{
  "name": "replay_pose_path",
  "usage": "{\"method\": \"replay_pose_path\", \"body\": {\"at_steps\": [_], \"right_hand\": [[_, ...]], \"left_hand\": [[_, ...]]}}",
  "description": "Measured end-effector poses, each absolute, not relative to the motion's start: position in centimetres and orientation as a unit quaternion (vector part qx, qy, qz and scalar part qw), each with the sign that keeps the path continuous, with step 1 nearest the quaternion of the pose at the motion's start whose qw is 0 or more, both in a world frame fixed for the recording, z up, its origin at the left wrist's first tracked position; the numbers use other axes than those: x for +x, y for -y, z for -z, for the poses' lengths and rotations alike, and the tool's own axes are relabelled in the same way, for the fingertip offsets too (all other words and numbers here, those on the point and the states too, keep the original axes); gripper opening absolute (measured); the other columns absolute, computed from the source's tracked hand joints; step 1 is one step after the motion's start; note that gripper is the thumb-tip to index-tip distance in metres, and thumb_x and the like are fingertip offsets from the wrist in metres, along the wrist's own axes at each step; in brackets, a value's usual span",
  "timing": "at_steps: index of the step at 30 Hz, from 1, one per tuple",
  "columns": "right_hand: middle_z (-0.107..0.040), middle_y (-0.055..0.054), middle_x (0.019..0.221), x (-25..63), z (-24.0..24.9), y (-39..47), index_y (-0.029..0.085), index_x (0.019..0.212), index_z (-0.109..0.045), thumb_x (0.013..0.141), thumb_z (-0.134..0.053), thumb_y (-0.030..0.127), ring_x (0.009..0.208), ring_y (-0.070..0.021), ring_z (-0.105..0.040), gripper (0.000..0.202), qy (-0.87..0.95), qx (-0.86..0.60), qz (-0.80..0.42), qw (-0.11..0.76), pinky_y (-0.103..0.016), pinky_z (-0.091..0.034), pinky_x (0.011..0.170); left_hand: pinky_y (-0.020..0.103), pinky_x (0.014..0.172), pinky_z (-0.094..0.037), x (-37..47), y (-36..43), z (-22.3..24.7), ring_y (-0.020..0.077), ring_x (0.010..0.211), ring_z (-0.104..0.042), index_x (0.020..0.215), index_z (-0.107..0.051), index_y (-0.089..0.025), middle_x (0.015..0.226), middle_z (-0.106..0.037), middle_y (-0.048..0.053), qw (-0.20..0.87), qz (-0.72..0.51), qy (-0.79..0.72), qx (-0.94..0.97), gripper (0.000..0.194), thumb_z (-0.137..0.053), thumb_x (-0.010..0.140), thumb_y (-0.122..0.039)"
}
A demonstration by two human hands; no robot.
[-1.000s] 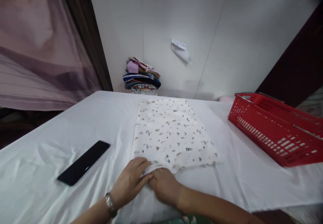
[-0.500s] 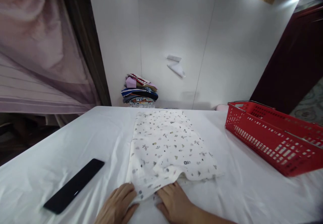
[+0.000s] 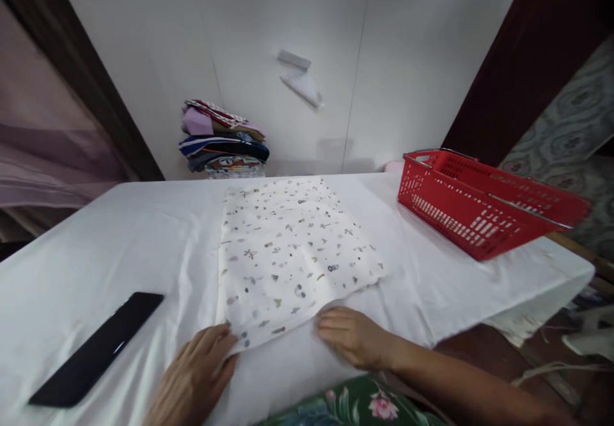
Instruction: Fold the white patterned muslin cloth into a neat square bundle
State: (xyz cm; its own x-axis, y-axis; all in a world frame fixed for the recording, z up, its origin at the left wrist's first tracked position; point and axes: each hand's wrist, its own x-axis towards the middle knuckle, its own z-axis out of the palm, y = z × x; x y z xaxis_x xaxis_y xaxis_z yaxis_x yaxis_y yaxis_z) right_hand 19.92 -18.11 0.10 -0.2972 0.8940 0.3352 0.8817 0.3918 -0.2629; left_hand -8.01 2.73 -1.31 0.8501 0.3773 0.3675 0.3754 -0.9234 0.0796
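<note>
A white cloth (image 3: 288, 247) printed with small grey, green and brown motifs lies spread on the white-covered table. At its near left corner, my left hand (image 3: 199, 359) is closed on the fabric between thumb and fingers. My right hand (image 3: 352, 336) sits along the near edge, its fingers curled together at the hem; the fingertips are partly hidden there. Between my hands the near edge runs slightly slanted, rising toward the right.
A black phone-like slab (image 3: 98, 349) lies to the left on the table (image 3: 129, 234). To the right stands a red perforated basket (image 3: 460, 205) with metal handles. A stack of folded clothes (image 3: 223, 138) is beyond the far edge, against the white wall (image 3: 417, 61).
The view has swung right and down. My right hand has moved right along the near edge, away from my left hand, and the raised fold there has flattened. My left hand stays at the corner.
</note>
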Motion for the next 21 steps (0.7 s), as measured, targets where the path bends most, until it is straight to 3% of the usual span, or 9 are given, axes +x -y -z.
{"method": "replay_pose_path", "body": {"at_steps": [2, 5, 9, 14, 17, 21], "right_hand": [[-0.062, -0.006, 0.106, 21.6, -0.4, 19.1, 0.020, 0.110, -0.055, 0.085, -0.039, 0.018, 0.105, -0.0178, -0.051, 0.030, 0.767, -0.586, -0.013, 0.260, -0.035, -0.038, 0.092], [-0.064, -0.005, 0.100, 26.7, -0.8, 20.5, 0.022, 0.100, -0.061, 0.087, -0.036, 0.026, 0.096, -0.0178, -0.055, 0.028, 0.571, -0.767, 0.003, 0.294, -0.034, -0.040, 0.086], [-0.066, -0.003, 0.085, 33.4, -1.3, 20.7, 0.019, 0.084, -0.063, 0.083, -0.040, 0.030, 0.078, -0.0151, -0.057, 0.026, 0.332, -0.913, -0.060, 0.230, -0.025, -0.040, 0.069], [-0.063, -0.002, 0.070, 34.9, -1.5, 18.9, 0.019, 0.070, -0.061, 0.076, -0.051, 0.041, 0.065, -0.0148, -0.054, 0.025, 0.322, -0.927, -0.100, 0.163, -0.024, -0.031, 0.056], [-0.062, -0.001, 0.070, 34.5, -1.5, 18.2, 0.019, 0.070, -0.060, 0.074, -0.055, 0.037, 0.065, -0.0138, -0.052, 0.019, 0.316, -0.934, -0.119, 0.117, -0.023, -0.028, 0.054], [-0.062, -0.001, 0.072, 35.2, -1.5, 18.5, 0.019, 0.073, -0.059, 0.077, -0.050, 0.033, 0.066, -0.0128, -0.051, 0.017, 0.310, -0.937, -0.109, 0.118, -0.022, -0.027, 0.055]], "left_hand": [[0.032, 0.079, -0.050, -8.3, -3.0, 1.6, 0.0210, 0.094, -0.058, 0.096, -0.064, -0.028, 0.105, -0.060, 0.004, 0.010, -0.195, -0.195, 0.961, 0.027, -0.048, 0.080, -0.044], [0.031, 0.080, -0.051, -8.5, -3.0, 1.8, 0.0211, 0.095, -0.058, 0.098, -0.064, -0.028, 0.108, -0.060, 0.004, 0.038, -0.202, -0.205, 0.957, 0.031, -0.049, 0.079, -0.048], [0.028, 0.074, -0.054, -8.1, -2.8, 1.9, 0.0209, 0.097, -0.058, 0.102, -0.063, -0.027, 0.110, -0.058, 0.003, 0.092, -0.209, -0.262, 0.938, 0.038, -0.046, 0.079, -0.052], [0.031, 0.078, -0.054, -7.4, -2.9, 2.4, 0.0217, 0.099, -0.057, 0.092, -0.068, -0.027, 0.105, -0.061, 0.003, 0.104, -0.213, -0.309, 0.921, 0.044, -0.038, 0.081, -0.057], [0.033, 0.084, -0.052, -7.6, -3.2, 3.0, 0.0225, 0.100, -0.057, 0.091, -0.069, -0.027, 0.104, -0.062, 0.003, 0.095, -0.201, -0.304, 0.926, 0.045, -0.038, 0.080, -0.058], [0.034, 0.086, -0.051, -8.3, -3.6, 3.9, 0.0223, 0.102, -0.056, 0.095, -0.068, -0.028, 0.106, -0.062, 0.003, 0.091, -0.188, -0.293, 0.933, 0.041, -0.040, 0.081, -0.055]]}}
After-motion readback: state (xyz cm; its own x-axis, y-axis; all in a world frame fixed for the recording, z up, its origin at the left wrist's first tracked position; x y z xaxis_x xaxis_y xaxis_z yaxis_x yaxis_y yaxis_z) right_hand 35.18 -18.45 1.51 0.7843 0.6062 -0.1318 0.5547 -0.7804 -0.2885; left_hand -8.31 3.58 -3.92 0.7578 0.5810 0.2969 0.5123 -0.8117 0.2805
